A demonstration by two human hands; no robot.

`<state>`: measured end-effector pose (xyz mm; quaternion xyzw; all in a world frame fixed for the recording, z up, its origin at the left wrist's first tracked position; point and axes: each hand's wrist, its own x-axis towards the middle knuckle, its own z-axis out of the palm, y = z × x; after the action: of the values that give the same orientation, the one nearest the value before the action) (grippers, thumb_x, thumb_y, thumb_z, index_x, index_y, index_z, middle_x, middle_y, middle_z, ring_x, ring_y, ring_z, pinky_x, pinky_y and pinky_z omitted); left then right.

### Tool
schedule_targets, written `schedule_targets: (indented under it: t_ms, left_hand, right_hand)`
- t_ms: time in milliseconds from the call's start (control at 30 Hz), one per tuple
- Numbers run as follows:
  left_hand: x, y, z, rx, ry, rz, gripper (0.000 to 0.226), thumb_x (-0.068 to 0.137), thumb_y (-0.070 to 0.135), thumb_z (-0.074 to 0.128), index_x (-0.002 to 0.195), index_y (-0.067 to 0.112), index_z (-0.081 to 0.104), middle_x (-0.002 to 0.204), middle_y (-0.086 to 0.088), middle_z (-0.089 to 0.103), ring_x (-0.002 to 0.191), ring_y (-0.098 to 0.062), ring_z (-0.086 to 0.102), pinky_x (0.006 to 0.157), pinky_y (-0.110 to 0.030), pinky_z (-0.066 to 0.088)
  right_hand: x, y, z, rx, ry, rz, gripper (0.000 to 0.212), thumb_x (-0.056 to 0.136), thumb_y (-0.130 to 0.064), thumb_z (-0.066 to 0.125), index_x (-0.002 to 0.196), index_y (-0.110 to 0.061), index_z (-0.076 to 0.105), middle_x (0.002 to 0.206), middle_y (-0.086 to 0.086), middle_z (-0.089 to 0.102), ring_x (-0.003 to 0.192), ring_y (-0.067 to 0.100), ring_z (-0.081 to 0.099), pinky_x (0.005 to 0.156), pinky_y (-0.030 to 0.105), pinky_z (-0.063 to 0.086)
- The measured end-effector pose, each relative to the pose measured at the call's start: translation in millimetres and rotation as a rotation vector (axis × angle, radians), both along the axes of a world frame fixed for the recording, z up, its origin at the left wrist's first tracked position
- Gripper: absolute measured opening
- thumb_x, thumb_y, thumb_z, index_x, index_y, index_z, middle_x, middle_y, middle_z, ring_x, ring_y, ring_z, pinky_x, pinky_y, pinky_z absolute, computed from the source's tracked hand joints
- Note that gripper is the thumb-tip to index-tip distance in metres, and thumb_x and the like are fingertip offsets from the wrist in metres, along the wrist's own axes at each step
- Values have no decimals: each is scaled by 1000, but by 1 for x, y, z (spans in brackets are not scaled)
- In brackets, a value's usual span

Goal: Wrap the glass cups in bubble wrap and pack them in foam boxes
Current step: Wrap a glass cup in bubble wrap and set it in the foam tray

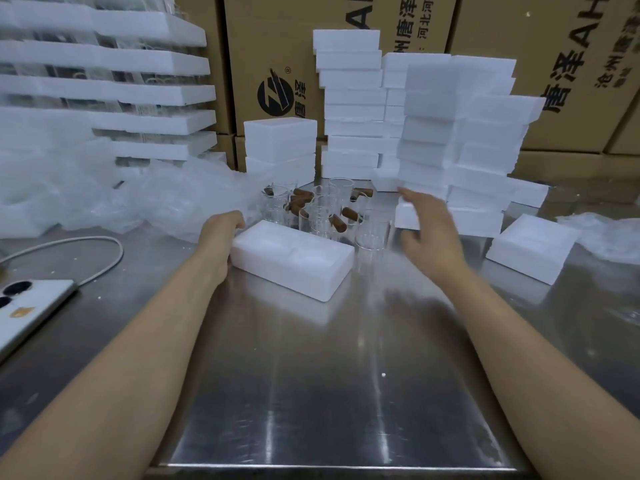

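A white foam box [294, 258] lies on the steel table [329, 393] in front of me. My left hand [220, 233] grips its left end, fingers curled over the far corner. My right hand [429, 233] hovers open in the air to the right of the box, fingers spread, holding nothing. Behind the box stand several clear glass cups [322, 213] with brown wooden handles. One more glass [372, 237] stands by the box's right end. Crumpled bubble wrap [145, 199] is heaped at the left.
Tall stacks of foam boxes [450, 133] rise behind the cups and to the right. One foam piece [533, 247] lies apart at the right. A phone [24, 310] with a white cable sits at the left edge. Cardboard cartons [540, 81] line the back.
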<state>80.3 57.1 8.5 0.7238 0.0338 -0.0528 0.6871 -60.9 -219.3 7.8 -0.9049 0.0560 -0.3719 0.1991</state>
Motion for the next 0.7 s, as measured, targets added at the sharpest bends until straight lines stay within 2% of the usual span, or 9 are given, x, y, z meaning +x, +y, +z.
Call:
schedule_targets:
  t_ms: [67,133,233,367,433,533,600,633,700]
  left_hand:
    - [1,-1,0,44,-22,-28,11,72,20,52,83,18,55,101,-3,54,87,-20,45,69,-29,32]
    - [0,-3,0,130,-68,-70,17,75,9,49,82,21,59,107,0,55,96,-20,44,71,-25,32]
    - [-3,-6,-4,188,-146,-143,40,74,-6,45,92,23,66,101,5,58,100,-15,46,65,-17,33]
    - [-8,-4,-6,150,-183,-144,45,74,-12,45,99,17,68,103,4,61,93,-11,50,61,-10,38]
    - [-9,-1,-6,106,-196,-159,45,77,-14,47,105,14,67,104,0,62,82,-9,55,62,-11,44]
    - [-11,1,-2,93,-149,-134,42,78,-6,54,115,11,63,107,-6,60,81,-18,56,67,-22,46]
    - [-13,0,3,126,-88,-150,48,71,1,55,116,13,60,105,-8,54,87,-26,52,70,-27,43]
    - [-15,-1,6,145,-64,-172,49,69,2,54,116,14,60,106,-9,52,91,-28,52,74,-29,43]
    - [-15,-3,5,180,-51,-198,50,74,-3,51,120,15,60,114,-10,53,105,-33,54,86,-36,48]
  right_hand:
    - [0,-24,-5,-64,186,-326,77,81,-4,54,151,-16,24,153,13,28,146,32,10,116,41,7]
    - [-2,-38,-9,-21,348,-480,79,83,-7,53,152,-18,16,156,9,20,147,28,-2,116,48,-7]
    - [-1,-44,-14,-45,295,-530,68,83,-4,55,146,-18,33,143,9,36,143,26,10,112,56,-12]
    - [0,-40,-11,-129,294,-550,43,82,-2,52,118,-23,63,115,3,52,130,25,28,110,62,-13]
    - [-2,-37,-8,-123,257,-574,36,82,-3,52,106,-25,68,108,1,51,125,25,35,110,62,-12]
    - [-6,-33,1,-83,-23,-566,22,81,-5,52,90,-18,68,106,6,53,116,28,44,113,59,-3]
    - [-10,-26,10,-21,-245,-439,20,78,-3,50,85,-13,66,104,9,55,110,28,48,111,47,15]
    - [-12,-20,15,23,-344,-333,21,76,0,47,84,-9,65,101,10,55,106,29,50,105,38,26]
    - [-17,-6,26,100,-480,-108,23,72,6,43,83,-4,61,93,8,55,99,30,51,88,22,36]
